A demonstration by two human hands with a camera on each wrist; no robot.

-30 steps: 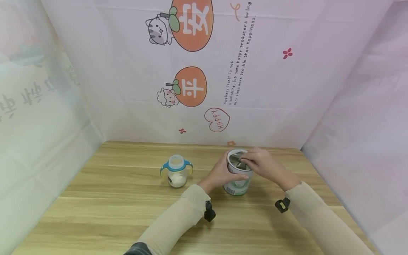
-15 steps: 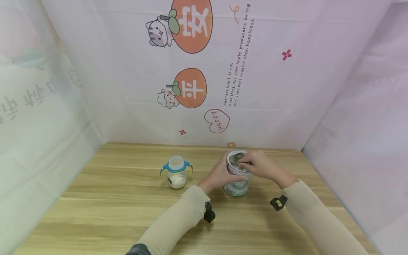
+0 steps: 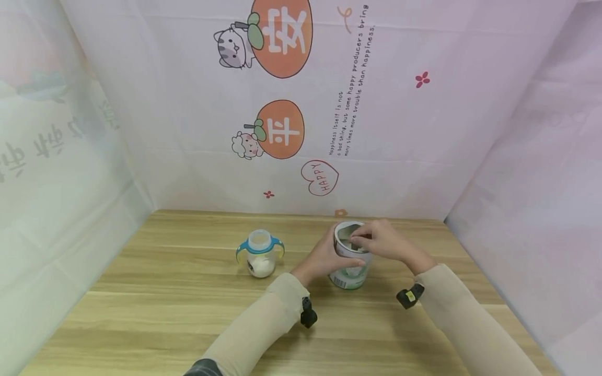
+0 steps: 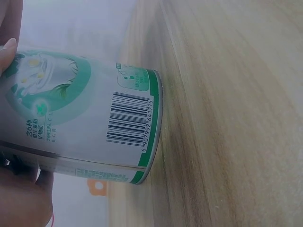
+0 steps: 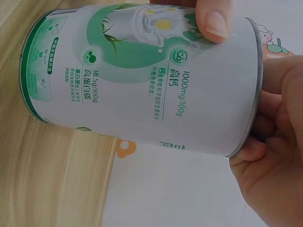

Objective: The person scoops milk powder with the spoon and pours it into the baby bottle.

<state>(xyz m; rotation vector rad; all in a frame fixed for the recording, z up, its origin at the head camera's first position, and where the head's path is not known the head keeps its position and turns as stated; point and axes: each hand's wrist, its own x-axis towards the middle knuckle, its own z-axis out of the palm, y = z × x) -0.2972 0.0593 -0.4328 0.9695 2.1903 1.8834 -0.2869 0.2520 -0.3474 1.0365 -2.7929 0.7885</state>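
A white and green milk powder can (image 3: 350,277) stands upright on the wooden table with its top uncovered. My left hand (image 3: 324,253) grips it around the upper side, with the thumb across the front. In the left wrist view the can's barcode side (image 4: 128,118) shows. The fingers and thumb of my right hand (image 3: 383,240) come together inside the can's mouth and pinch a small thin thing. Most of that thing is hidden by the fingers and rim. To the left stands a baby bottle (image 3: 261,263) with blue and yellow handles, uncapped, with whitish powder inside.
The wooden table (image 3: 188,313) reaches back to a printed white cloth (image 3: 385,183). Cloth also hangs along the left side (image 3: 94,209) and the right side (image 3: 531,219).
My right hand has shifted slightly left and its fingers have drawn together at the can's mouth. The left hand, the can and the bottle stay in place.
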